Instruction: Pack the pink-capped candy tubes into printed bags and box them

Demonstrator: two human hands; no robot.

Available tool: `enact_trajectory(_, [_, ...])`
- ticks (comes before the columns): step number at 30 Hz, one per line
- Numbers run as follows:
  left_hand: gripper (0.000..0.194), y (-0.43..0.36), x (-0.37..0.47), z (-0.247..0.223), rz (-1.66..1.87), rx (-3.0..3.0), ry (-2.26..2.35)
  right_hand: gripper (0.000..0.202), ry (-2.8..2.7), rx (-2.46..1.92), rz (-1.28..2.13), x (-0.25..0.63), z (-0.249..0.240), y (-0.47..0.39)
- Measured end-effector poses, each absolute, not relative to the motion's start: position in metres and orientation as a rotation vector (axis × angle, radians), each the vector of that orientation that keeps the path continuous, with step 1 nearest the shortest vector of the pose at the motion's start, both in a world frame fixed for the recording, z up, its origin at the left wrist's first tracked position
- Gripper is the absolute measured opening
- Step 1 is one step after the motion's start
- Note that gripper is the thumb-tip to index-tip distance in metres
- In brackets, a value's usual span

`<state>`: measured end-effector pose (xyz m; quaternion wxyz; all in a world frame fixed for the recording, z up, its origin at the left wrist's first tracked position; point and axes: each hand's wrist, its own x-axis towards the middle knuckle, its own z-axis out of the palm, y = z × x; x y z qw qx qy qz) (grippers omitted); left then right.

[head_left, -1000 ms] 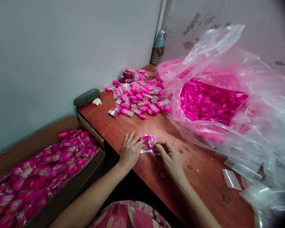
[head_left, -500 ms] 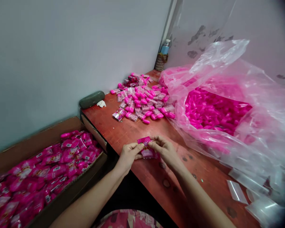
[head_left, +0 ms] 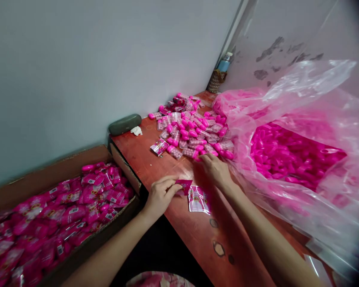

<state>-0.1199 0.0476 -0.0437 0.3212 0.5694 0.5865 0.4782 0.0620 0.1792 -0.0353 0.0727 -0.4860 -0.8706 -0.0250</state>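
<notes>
Right fingers (head_left: 210, 162), perhaps touching capsules (head_left: 193, 133), bag (head_left: 241, 133) alongside

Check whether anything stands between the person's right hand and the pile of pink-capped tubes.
Nothing visible does: the right hand is at the near edge of the pile, though contact is hard to tell. The shiny packet lies closer to the camera, out of the way.
</notes>
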Motion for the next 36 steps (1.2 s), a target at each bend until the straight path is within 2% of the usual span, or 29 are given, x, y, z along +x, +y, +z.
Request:
enact_trajectory(3, [0.02,0.062,-0.119,-0.039,1.245,1.733,1.482,0.027,-2.781,-1.124,-0.024,0.087,-0.015,0.172])
enact_trajectory(8, [0.022,0.074,-0.106,-0.042,1.112,1.798,1.227,0.032,-2.844,-0.69,0.297,0.106,0.015,0.151])
enact_trajectory(14, [0.018,0.054,-0.088,-0.045,1.176,1.619,1.09,0.022,-2.397,-0.878,0.349,0.099,0.009,0.125])
enact_trajectory(21, [0.016,0.036,-0.083,-0.041,1.263,1.514,0.988,0.02,-2.247,-0.912,0.304,0.095,0.008,0.1])
enact_trajectory(25, [0.015,0.036,-0.08,-0.046,1.31,1.544,1.072,0.016,-1.994,-1.012,0.595,0.085,0.0,0.085])
enact_trajectory(30, [0.015,0.033,-0.083,-0.054,1.289,1.776,1.22,0.033,-1.346,-1.123,1.158,0.066,-0.016,0.073])
enact_trajectory(36, [0.018,0.027,-0.088,-0.066,1.233,1.943,1.351,0.042,-1.395,-1.161,1.16,0.051,-0.019,0.063])
